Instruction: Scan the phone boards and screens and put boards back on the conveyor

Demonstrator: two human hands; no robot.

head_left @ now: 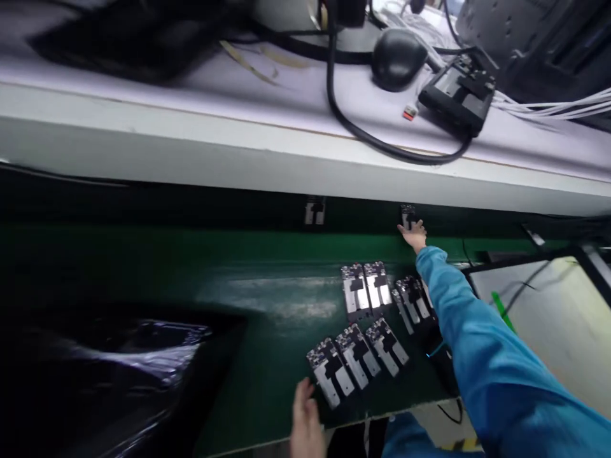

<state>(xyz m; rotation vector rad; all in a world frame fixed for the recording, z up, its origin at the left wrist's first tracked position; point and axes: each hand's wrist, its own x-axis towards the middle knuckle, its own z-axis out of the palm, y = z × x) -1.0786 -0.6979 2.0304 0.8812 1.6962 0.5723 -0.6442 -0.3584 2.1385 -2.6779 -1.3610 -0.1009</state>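
My right hand [414, 235] reaches far forward under the shelf, thumb and fingers spread at the lower end of a phone mid-frame with exposed circuit board [408, 215]. Whether it touches that unit I cannot tell. Low in the view, my left hand [307, 423] is slightly blurred, fingers stretched out and holding nothing. It is beside the leftmost phone unit [330, 371] of a slanted row that also has a middle unit [358, 353] and a right one [387, 345]. Behind them two more units [354, 289] [377, 285] lie side by side.
Several phone units [413, 298] cluster near my right sleeve. Another unit [315, 211] lies under the white shelf [191, 146]. A shiny black plastic bag [128, 381] fills the lower left. A black-edged tray [548, 318] is right. The shelf holds a mouse [399, 58] and cables.
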